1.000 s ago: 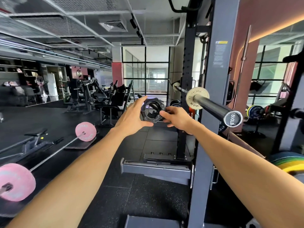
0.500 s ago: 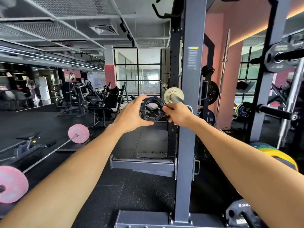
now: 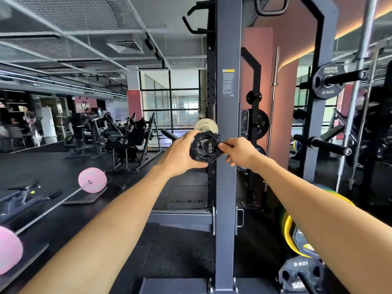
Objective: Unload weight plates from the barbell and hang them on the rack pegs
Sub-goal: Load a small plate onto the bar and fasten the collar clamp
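A black barbell collar (image 3: pixel 198 153) rings the end cap of the barbell sleeve (image 3: pixel 208 148), marked 1500LB, which points straight at me. My left hand (image 3: pixel 180 154) grips the collar's left side. My right hand (image 3: pixel 238 151) pinches its lever on the right. Behind the collar a small pale Rogue plate (image 3: pixel 204 125) sits on the barbell. The grey rack upright (image 3: pixel 227 115) stands just behind my hands. A black 2.5 kg plate (image 3: pixel 327 82) hangs on a rack peg at upper right, and a bare peg (image 3: pixel 327 144) sticks out below it.
Yellow and green bumper plates (image 3: pixel 289 230) and a black 10 kg plate (image 3: pixel 301 272) sit low on the right. A barbell with pink plates (image 3: pixel 92 180) lies on the floor at left beside a bench (image 3: pixel 21 196). Machines fill the room's back.
My view has swung right, so the barbell sleeve now points at me. The collar, held off the bar a second ago, is now around the sleeve's end.
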{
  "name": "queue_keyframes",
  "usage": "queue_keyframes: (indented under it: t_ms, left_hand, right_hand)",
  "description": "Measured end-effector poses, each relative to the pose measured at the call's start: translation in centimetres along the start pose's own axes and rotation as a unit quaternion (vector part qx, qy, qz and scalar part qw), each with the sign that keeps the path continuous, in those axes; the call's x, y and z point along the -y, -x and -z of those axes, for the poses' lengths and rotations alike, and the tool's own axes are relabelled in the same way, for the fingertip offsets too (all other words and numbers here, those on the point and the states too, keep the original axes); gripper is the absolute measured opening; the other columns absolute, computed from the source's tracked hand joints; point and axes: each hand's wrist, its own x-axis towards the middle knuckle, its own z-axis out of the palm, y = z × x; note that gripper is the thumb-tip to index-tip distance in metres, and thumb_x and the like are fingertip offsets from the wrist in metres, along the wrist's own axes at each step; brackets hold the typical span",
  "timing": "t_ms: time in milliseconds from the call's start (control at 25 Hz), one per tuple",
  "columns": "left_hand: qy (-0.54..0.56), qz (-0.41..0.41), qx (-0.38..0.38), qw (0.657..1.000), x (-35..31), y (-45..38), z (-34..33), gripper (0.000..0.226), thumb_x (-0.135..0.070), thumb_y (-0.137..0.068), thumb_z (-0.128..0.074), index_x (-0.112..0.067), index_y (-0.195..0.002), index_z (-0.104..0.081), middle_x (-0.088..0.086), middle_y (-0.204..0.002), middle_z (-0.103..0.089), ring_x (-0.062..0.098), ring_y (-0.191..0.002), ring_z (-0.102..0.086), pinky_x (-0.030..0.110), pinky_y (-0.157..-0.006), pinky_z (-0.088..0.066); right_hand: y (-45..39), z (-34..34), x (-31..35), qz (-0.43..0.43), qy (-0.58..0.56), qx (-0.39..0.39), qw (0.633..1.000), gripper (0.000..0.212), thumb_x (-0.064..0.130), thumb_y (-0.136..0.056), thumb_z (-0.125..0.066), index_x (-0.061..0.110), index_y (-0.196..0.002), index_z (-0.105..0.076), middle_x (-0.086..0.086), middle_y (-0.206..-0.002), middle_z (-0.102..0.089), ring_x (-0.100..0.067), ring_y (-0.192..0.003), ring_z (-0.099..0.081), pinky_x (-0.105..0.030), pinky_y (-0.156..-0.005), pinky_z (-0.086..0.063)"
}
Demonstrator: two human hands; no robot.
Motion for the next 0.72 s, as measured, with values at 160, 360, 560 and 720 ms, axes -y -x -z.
queue_keyframes:
  t_ms: [160,360,560,720]
  left_hand:
    - [0.001,0.005,-0.005,1.0,0.0,-1.4,-0.9,0.088,-0.037,-0.061,-0.089,-0.03,-0.135,-0.041,-0.007,-0.126,-0.059,0.013,-0.107,-0.058,0.029,-0.089,-0.047]
    - [-0.041,0.005,-0.008,0.999,0.9,-2.3,-2.5,0.082,-0.036,-0.067,-0.086,-0.029,-0.133,-0.038,-0.003,-0.123,-0.06,0.019,-0.105,-0.06,0.037,-0.085,-0.052]
    - [-0.072,0.012,-0.01,0.997,2.8,-3.6,-4.4,0.08,-0.027,-0.073,-0.081,-0.032,-0.136,-0.032,0.003,-0.119,-0.065,0.028,-0.102,-0.064,0.044,-0.082,-0.054]
    - [-0.082,0.024,0.016,0.996,4.5,-5.3,-4.8,0.085,-0.035,-0.072,-0.081,-0.036,-0.14,-0.029,-0.002,-0.113,-0.065,0.023,-0.096,-0.063,0.037,-0.077,-0.054]
  right_hand:
    - [-1.6,0.7,-1.0,0.004,0.004,-0.002,1.0,0.025,0.031,-0.098,-0.05,0.009,-0.099,-0.063,-0.01,-0.09,-0.066,-0.018,-0.068,-0.061,-0.04,-0.078,-0.057]
    - [-2.9,0.6,-2.4,0.007,0.025,0.008,1.0,0.018,0.029,-0.096,-0.053,0.018,-0.087,-0.064,-0.016,-0.084,-0.07,-0.031,-0.084,-0.068,-0.043,-0.086,-0.055]
    - [-4.8,-0.5,-3.8,0.012,0.027,-0.004,1.0,0.01,0.023,-0.095,-0.055,0.015,-0.093,-0.06,-0.007,-0.079,-0.065,-0.022,-0.074,-0.063,-0.034,-0.079,-0.05]
    - [-7.4,-1.0,-5.0,0.011,0.035,-0.01,0.999,0.017,0.023,-0.095,-0.055,0.008,-0.1,-0.061,-0.01,-0.084,-0.065,-0.024,-0.076,-0.063,-0.035,-0.077,-0.051]
